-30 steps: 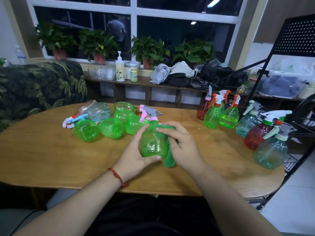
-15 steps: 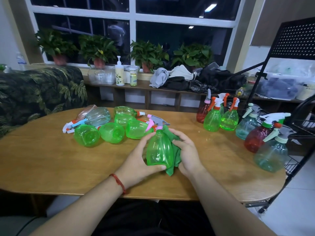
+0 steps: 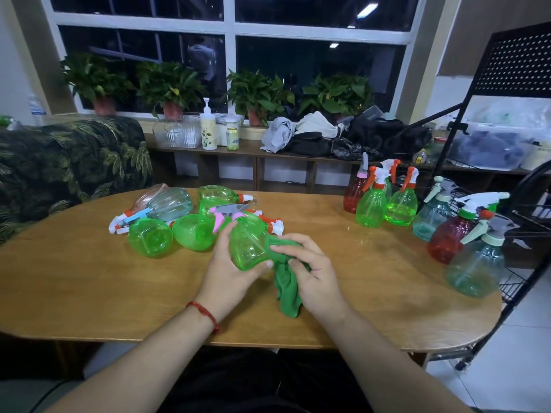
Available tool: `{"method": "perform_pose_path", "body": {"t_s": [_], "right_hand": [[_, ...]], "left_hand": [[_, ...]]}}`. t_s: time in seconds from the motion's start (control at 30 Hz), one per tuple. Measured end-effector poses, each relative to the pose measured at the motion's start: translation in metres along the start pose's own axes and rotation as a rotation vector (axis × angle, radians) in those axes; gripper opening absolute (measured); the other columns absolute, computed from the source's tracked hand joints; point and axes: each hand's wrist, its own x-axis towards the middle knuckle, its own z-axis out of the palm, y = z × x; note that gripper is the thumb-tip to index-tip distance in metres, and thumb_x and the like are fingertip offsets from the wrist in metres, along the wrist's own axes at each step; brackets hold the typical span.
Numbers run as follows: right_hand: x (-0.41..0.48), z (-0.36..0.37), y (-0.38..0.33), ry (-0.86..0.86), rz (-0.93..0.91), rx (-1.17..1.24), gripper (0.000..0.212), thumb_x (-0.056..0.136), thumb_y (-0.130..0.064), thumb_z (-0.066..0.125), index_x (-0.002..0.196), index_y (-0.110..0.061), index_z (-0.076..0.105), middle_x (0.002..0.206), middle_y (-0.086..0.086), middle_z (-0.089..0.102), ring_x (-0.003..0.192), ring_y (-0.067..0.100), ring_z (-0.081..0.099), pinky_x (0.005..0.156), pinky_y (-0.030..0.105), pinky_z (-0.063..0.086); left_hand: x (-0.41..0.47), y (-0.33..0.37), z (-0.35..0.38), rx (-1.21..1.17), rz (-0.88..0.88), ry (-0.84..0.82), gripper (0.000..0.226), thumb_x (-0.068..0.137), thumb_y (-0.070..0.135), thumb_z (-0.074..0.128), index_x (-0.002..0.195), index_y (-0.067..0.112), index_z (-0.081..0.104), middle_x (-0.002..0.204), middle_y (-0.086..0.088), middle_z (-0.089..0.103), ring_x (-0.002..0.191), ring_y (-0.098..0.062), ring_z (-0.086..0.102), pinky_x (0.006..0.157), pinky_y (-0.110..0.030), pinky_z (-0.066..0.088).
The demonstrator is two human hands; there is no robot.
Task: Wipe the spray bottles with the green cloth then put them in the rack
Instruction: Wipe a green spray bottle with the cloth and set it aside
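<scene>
My left hand (image 3: 229, 269) grips a green spray bottle (image 3: 247, 242) with a pink and grey trigger head, tilted over the middle of the wooden table (image 3: 89, 293). My right hand (image 3: 310, 272) holds the green cloth (image 3: 287, 289) against the bottle's right side; the cloth's tail hangs down to the tabletop. Several more green and clear bottles (image 3: 150, 236) lie on their sides behind my hands. Upright bottles (image 3: 371, 208), green, red and teal, stand at the table's right end beside the black wire rack (image 3: 518, 222).
A leaf-patterned sofa (image 3: 68, 162) stands at the left. Behind the table runs a low shelf (image 3: 244, 150) with a pump bottle, containers and heaped clothes, under potted plants on the windowsill. A plastic storage box (image 3: 492, 144) sits behind the rack.
The bottle has tipped from upright to tilted in my left hand. My right hand has slid the cloth from the bottle's front down to its lower right side.
</scene>
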Motion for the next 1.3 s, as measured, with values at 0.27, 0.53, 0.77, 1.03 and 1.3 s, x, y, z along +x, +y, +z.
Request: {"method": "perform_pose_path", "body": {"t_s": [0.27,0.53,0.77,1.03,1.3], "right_hand": [[0.005,-0.004,0.003,0.095,0.064,0.04,0.052,0.101,0.017,0.045,0.123,-0.016,0.079,0.136,-0.007,0.065,0.135,0.017,0.059,0.116,0.03,0.044],[0.012,-0.014,0.0,0.122,0.372,0.423,0.05,0.108,0.007,0.043,0.134,-0.022,0.075,0.14,0.007,0.071,0.134,0.029,0.065,0.118,0.059,0.046],[0.012,-0.014,0.003,0.137,0.357,0.347,0.054,0.105,0.012,0.045,0.123,-0.024,0.08,0.139,0.006,0.07,0.133,0.029,0.064,0.117,0.058,0.047],[0.005,-0.008,0.002,0.031,0.105,0.056,0.056,0.098,0.015,0.049,0.121,-0.025,0.08,0.135,-0.009,0.067,0.136,0.015,0.058,0.12,0.033,0.042],[-0.002,-0.004,0.003,-0.041,-0.115,-0.124,0.049,0.095,0.016,0.049,0.12,-0.012,0.081,0.139,0.002,0.065,0.135,0.024,0.061,0.115,0.039,0.049]], "left_hand": [[-0.01,0.006,0.002,0.051,0.091,-0.212,0.109,0.068,0.018,0.102,0.154,0.043,0.04,0.146,0.02,0.058,0.134,-0.008,0.06,0.117,-0.036,0.047],[-0.013,0.012,-0.004,-0.04,0.084,-0.385,0.103,0.072,0.025,0.099,0.157,0.03,0.04,0.153,0.003,0.056,0.14,-0.021,0.057,0.118,-0.044,0.047],[-0.014,0.012,0.0,0.08,0.111,-0.407,0.109,0.07,0.029,0.102,0.156,0.04,0.035,0.153,0.019,0.052,0.142,-0.004,0.051,0.122,-0.032,0.041],[-0.009,0.003,0.002,0.054,0.082,-0.149,0.11,0.071,0.025,0.1,0.157,0.042,0.034,0.15,0.018,0.056,0.135,-0.004,0.058,0.118,-0.039,0.047],[-0.002,-0.004,0.001,0.068,0.004,-0.016,0.109,0.07,0.034,0.098,0.155,0.044,0.03,0.148,0.008,0.057,0.133,-0.009,0.059,0.116,-0.043,0.048]]}}
